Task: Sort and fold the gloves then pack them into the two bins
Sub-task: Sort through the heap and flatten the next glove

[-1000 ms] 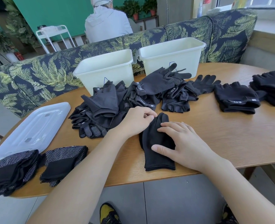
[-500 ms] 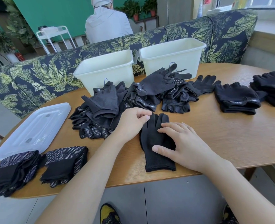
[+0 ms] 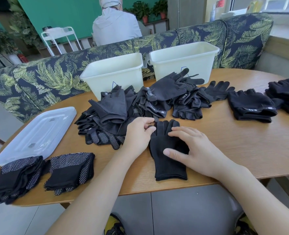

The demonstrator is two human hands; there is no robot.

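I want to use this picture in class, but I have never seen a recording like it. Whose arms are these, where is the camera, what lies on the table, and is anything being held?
There is no machine here. A person wears a camera on the head, so you look down along their own two bare arms. On the wooden table lies a plain black glove, flat, cuff toward the person. The right hand rests on it with relaxed fingers; the left hand pinches one of its fingertips. Behind sits an unsorted heap of gloves, then two pale bins; nothing shows inside them from here. Folded dotted gloves lie at the left beside a clear lid, and folded fingerless gloves at the right.
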